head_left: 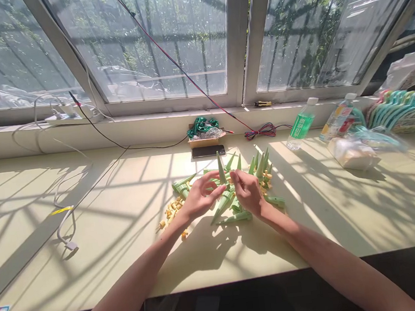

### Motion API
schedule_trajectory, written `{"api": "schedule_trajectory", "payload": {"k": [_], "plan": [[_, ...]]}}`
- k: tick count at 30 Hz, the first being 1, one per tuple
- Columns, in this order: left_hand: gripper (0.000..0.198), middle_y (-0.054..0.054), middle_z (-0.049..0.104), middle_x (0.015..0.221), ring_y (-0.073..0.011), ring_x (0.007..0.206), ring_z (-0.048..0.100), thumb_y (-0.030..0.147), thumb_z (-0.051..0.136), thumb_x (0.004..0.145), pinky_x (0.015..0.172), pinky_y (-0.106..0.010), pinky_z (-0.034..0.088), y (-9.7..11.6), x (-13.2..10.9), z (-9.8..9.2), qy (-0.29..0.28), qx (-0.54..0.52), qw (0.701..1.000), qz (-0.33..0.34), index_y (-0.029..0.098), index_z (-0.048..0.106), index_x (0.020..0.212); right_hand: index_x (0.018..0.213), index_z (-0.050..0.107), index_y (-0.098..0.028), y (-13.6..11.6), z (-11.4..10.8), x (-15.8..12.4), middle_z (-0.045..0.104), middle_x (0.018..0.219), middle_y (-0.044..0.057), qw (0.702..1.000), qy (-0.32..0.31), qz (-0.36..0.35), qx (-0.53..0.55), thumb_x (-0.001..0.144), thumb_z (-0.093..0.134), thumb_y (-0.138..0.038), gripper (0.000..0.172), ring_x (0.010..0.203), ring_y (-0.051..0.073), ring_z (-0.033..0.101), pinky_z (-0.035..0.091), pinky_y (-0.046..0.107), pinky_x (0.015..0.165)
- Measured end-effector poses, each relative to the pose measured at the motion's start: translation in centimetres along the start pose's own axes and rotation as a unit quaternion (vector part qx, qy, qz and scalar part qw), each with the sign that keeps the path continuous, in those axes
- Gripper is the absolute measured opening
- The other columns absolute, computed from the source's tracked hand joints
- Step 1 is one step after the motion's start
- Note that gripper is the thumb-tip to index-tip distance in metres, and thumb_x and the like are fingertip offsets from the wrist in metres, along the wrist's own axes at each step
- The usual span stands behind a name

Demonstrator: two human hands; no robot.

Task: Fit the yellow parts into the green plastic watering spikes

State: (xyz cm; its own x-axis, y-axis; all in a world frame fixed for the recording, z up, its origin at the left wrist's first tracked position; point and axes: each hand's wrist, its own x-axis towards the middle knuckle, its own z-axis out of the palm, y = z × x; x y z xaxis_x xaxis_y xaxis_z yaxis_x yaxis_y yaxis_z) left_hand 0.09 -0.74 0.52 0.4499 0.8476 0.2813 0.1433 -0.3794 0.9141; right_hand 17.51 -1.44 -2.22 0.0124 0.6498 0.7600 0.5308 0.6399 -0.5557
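Observation:
Over a heap of light green pointed cones, my left hand [204, 194] is closed on one green cone [220, 168], its tip pointing up. Close on its right, my right hand [247, 187] is closed in a pinch beside that cone; whatever lies between its fingertips is hidden. More cones, such as this lying cone [236, 217], rest on the table below and behind both hands, some upright and some on their sides. Small yellow plastic pieces [172, 209] are scattered left of the heap, with others [268, 179] among the cones on the right.
Behind the heap lie a dark phone [207, 151] and a small box [208, 141] with green material. Bottles [301, 125], a plastic-wrapped white packet [353, 152] and a row of pastel plastic items [399, 111] stand right. A cable [67, 229] runs across the table's left side.

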Motion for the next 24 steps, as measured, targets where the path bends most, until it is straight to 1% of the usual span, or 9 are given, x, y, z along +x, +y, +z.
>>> {"api": "schedule_trajectory", "payload": {"k": [2,3,7,9,12,15,18,21,24], "plan": [[0.040,-0.010,0.058,0.116,-0.0138,0.081,0.062,0.037,0.064,0.086,0.067,-0.025,0.056,-0.03,-0.19,0.13,0.011,0.050,0.998,0.043,0.020,0.055,0.122,0.062,0.036,-0.021,-0.06,0.02,-0.02,0.037,0.052,-0.005,1.000,-0.003,0.010,0.001,0.102,0.038,-0.035,0.043,0.046,0.009,0.033,0.028,0.025,0.048],[0.037,-0.009,0.057,0.119,-0.0129,0.082,0.061,0.035,0.061,0.088,0.069,-0.024,0.056,0.01,-0.26,0.20,0.012,0.075,0.995,0.060,0.021,0.055,0.122,0.062,0.037,-0.021,-0.08,0.03,-0.04,0.038,0.052,-0.005,1.000,-0.005,0.014,0.002,0.103,0.037,-0.036,0.043,0.046,0.009,0.034,0.028,0.024,0.048],[0.026,-0.008,0.055,0.117,-0.0102,0.078,0.060,0.028,0.055,0.091,0.066,-0.022,0.055,0.14,-0.31,0.44,0.024,0.154,0.982,0.103,0.022,0.058,0.117,0.064,0.043,-0.020,-0.03,0.12,-0.17,0.041,0.052,-0.004,1.000,-0.011,0.024,0.006,0.103,0.037,-0.035,0.042,0.046,0.009,0.035,0.029,0.024,0.049],[0.026,-0.007,0.054,0.118,-0.0089,0.075,0.060,0.029,0.056,0.091,0.065,-0.022,0.055,0.07,-0.19,0.54,0.040,0.159,0.981,0.101,0.022,0.057,0.116,0.065,0.043,-0.020,0.03,0.18,-0.24,0.040,0.053,-0.004,1.000,-0.010,0.027,0.005,0.103,0.037,-0.035,0.041,0.047,0.009,0.035,0.029,0.024,0.050],[0.028,-0.007,0.056,0.114,-0.0080,0.067,0.059,0.036,0.062,0.088,0.056,-0.020,0.053,-0.20,0.08,0.62,0.078,0.097,0.990,0.059,0.021,0.053,0.111,0.065,0.043,-0.020,0.06,0.19,-0.26,0.040,0.055,-0.004,1.000,-0.003,0.024,0.000,0.102,0.039,-0.035,0.040,0.049,0.010,0.036,0.030,0.025,0.051],[0.029,-0.001,0.060,0.083,-0.0089,0.056,0.056,0.044,0.063,0.086,0.046,-0.018,0.046,-0.37,0.35,0.50,0.104,0.030,0.994,0.006,0.018,0.053,0.094,0.067,0.045,-0.020,-0.02,0.10,-0.19,0.044,0.058,-0.003,1.000,0.007,0.021,-0.005,0.102,0.040,-0.033,0.038,0.053,0.011,0.039,0.032,0.026,0.054],[0.039,0.001,0.055,0.058,-0.0101,0.045,0.053,0.052,0.056,0.089,0.042,-0.019,0.040,-0.26,0.51,0.26,0.074,0.013,0.997,-0.036,0.015,0.057,0.077,0.070,0.050,-0.019,-0.11,-0.02,-0.16,0.048,0.063,-0.001,1.000,0.002,0.002,-0.008,0.102,0.040,-0.031,0.035,0.056,0.012,0.042,0.034,0.026,0.057],[0.050,-0.002,0.058,0.055,-0.0101,0.040,0.051,0.057,0.052,0.090,0.041,-0.021,0.039,-0.05,0.56,0.13,0.029,-0.002,0.997,-0.074,0.013,0.062,0.069,0.072,0.051,-0.020,-0.13,-0.09,-0.19,0.050,0.064,0.000,1.000,-0.014,-0.023,-0.006,0.102,0.039,-0.031,0.034,0.056,0.013,0.043,0.036,0.027,0.057],[0.051,-0.003,0.059,0.058,-0.0106,0.042,0.052,0.059,0.055,0.087,0.041,-0.022,0.040,0.02,0.57,0.10,0.010,-0.047,0.994,-0.100,0.013,0.065,0.070,0.070,0.048,-0.020,0.00,-0.09,-0.19,0.048,0.063,-0.001,0.999,-0.015,-0.028,-0.001,0.102,0.040,-0.029,0.034,0.055,0.013,0.042,0.035,0.027,0.056]]}}
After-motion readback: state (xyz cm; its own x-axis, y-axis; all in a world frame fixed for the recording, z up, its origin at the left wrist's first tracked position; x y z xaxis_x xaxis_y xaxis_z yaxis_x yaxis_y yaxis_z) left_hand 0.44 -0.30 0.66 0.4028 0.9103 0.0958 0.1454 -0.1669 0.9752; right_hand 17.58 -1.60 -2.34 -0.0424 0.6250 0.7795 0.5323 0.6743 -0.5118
